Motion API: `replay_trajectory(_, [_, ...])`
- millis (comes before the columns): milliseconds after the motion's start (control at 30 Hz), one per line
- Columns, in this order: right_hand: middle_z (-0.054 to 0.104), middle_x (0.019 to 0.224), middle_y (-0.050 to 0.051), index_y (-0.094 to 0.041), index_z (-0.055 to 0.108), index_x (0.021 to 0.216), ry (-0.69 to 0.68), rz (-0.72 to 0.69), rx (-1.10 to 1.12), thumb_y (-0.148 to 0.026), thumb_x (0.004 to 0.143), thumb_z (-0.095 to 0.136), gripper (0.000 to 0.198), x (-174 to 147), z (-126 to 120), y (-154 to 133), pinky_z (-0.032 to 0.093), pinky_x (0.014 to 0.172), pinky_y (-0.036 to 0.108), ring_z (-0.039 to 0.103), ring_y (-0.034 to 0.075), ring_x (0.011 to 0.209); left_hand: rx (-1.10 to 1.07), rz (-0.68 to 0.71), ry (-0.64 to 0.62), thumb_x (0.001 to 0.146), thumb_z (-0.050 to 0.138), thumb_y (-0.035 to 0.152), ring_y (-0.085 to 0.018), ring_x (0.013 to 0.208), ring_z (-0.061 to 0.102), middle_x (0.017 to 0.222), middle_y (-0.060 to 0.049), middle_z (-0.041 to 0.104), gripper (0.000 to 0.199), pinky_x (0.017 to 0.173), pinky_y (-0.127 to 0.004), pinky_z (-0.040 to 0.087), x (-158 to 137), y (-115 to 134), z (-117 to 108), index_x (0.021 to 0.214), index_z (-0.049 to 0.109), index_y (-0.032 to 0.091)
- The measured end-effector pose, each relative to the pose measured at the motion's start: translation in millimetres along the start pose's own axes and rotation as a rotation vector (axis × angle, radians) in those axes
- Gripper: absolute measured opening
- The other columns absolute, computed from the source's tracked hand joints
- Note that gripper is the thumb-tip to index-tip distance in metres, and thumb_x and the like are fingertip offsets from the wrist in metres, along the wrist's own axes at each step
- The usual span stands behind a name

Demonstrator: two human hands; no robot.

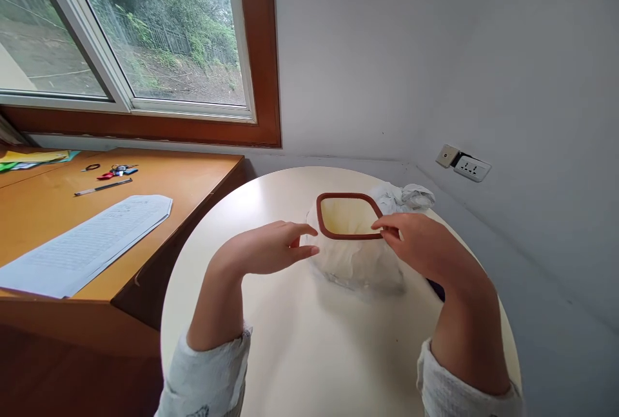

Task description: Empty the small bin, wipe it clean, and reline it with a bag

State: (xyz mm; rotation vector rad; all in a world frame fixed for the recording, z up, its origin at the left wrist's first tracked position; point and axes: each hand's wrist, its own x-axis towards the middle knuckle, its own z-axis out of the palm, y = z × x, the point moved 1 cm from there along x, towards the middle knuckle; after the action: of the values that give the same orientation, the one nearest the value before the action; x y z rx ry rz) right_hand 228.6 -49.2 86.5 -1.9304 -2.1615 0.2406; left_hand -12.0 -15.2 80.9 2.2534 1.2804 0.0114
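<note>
A small bin with a rounded brown rim [348, 236] and a pale yellow inside [345, 214] stands on the round table. A thin, see-through plastic bag [360, 265] hangs loosely round its outside and spreads onto the tabletop. At the left side of the rim is my left hand [278, 246], thumb and fingers apart, with nothing visible between them. My right hand [418, 243] is at the rim's right front corner, fingertips bent over the edge and thumb below, closed on the rim. Whether it also pinches the bag film there is too small to make out.
Crumpled white plastic [406, 196] lies behind the bin on the cream round table [300, 352]. Something dark [436, 289] shows past my right forearm. On the wooden desk [193, 175] at left are papers [91, 243], a pen [103, 187] and keys [118, 171]. Walls stand close behind and right.
</note>
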Motion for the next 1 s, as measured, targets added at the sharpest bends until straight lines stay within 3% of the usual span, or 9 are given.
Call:
replay_trajectory(167, [0.063,0.089,0.004,-0.022,0.064,0.09,0.15,-0.106,0.062,-0.03,0.087,0.033,0.032,7,8,-21,0.035,0.069,0.029,0.054,0.018,0.081,0.054,-0.028,-0.055,0.085,0.031,0.037,-0.018,0.074,0.054,0.092,-0.006,0.062,0.035,0.06,-0.027,0.039,16,-11,6,0.099,0.06,0.025])
replay_trajectory(300, [0.063,0.082,0.005,-0.018,0.062,0.076,0.068,-0.156,0.006,-0.036,0.087,0.037,0.032,14,24,-41,0.032,0.067,0.028,0.054,0.017,0.077,0.087,-0.129,-0.082,0.081,0.036,0.037,-0.02,0.079,0.057,0.095,-0.007,0.063,0.038,0.063,-0.028,0.041,42,-30,16,0.112,0.055,0.027])
replay_trajectory(400, [0.061,0.066,0.003,-0.018,0.059,0.067,-0.002,-0.168,-0.093,-0.039,0.087,0.04,0.034,19,35,-45,0.03,0.065,0.029,0.052,0.016,0.064,0.046,-0.167,-0.223,0.078,0.039,0.036,-0.018,0.075,0.058,0.087,-0.005,0.065,0.038,0.064,-0.028,0.043,61,-42,28,0.112,0.055,0.029])
replay_trajectory(633, [0.061,0.063,0.001,-0.019,0.056,0.064,-0.02,-0.23,-0.062,-0.033,0.088,0.04,0.032,21,40,-43,0.027,0.061,0.028,0.051,0.014,0.061,0.02,-0.205,-0.317,0.072,0.045,0.035,-0.015,0.06,0.055,0.075,-0.008,0.065,0.031,0.059,-0.027,0.044,82,-51,49,0.088,0.064,0.017])
replay_trajectory(733, [0.059,0.061,0.001,-0.018,0.052,0.06,-0.055,-0.242,-0.069,-0.03,0.087,0.041,0.031,17,35,-41,0.026,0.06,0.028,0.048,0.012,0.057,0.011,-0.22,-0.301,0.073,0.044,0.04,-0.015,0.057,0.054,0.07,-0.008,0.064,0.032,0.058,-0.028,0.045,83,-55,50,0.076,0.065,0.015])
replay_trajectory(867, [0.057,0.061,0.0,-0.018,0.051,0.058,-0.108,-0.309,-0.048,-0.024,0.085,0.043,0.029,10,25,-31,0.029,0.065,0.028,0.047,0.012,0.059,0.009,-0.241,-0.19,0.077,0.036,0.053,-0.016,0.059,0.055,0.074,-0.01,0.065,0.048,0.062,-0.03,0.044,83,-60,43,0.072,0.063,0.014])
replay_trajectory(1000, [0.056,0.069,-0.001,-0.02,0.058,0.067,-0.086,-0.332,-0.009,-0.017,0.084,0.043,0.022,2,20,-20,0.031,0.076,0.03,0.048,0.013,0.069,-0.002,-0.252,-0.112,0.07,0.039,0.063,-0.018,0.061,0.055,0.075,-0.011,0.065,0.054,0.06,-0.031,0.043,84,-65,40,0.07,0.061,0.013])
